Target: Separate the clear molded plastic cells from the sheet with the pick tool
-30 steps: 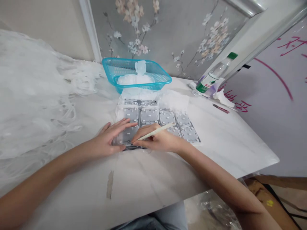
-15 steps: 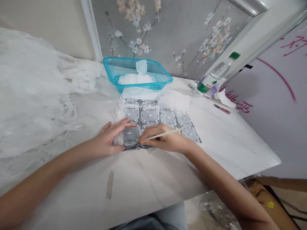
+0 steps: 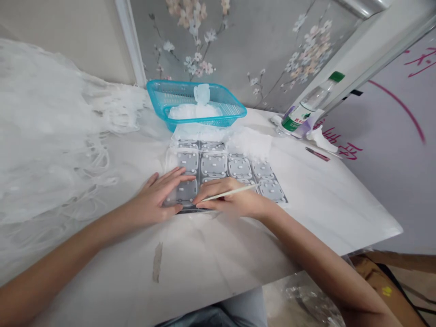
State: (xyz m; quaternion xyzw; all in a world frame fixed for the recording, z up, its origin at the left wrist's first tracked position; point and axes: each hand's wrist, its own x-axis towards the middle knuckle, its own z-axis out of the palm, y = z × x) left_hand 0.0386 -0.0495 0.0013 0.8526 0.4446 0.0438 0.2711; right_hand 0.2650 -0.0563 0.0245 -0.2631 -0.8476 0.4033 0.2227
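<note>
A grey sheet of square moulded cells (image 3: pixel 226 168) with small white dots lies flat on the white table (image 3: pixel 316 200). My left hand (image 3: pixel 160 197) rests open and flat on its near left corner, fingers stretched over a cell. My right hand (image 3: pixel 235 200) is closed in a pinch on a thin pale stick (image 3: pixel 231 193), whose tip touches the sheet's near edge beside my left fingertips. The stick's free end points right, over my knuckles.
A turquoise mesh basket (image 3: pixel 235 109) with white fluffy material stands behind the sheet. More white fluff (image 3: pixel 252 141) lies on the sheet's far edge. White lacy fabric (image 3: pixel 51 136) covers the left. A green-capped bottle (image 3: pixel 306 109), crumpled tissue and a red pen (image 3: pixel 317 154) sit at right.
The stick has tilted lower, its free end dropping toward my right knuckles. My right hand has shifted slightly right. My left hand stays pressed on the sheet.
</note>
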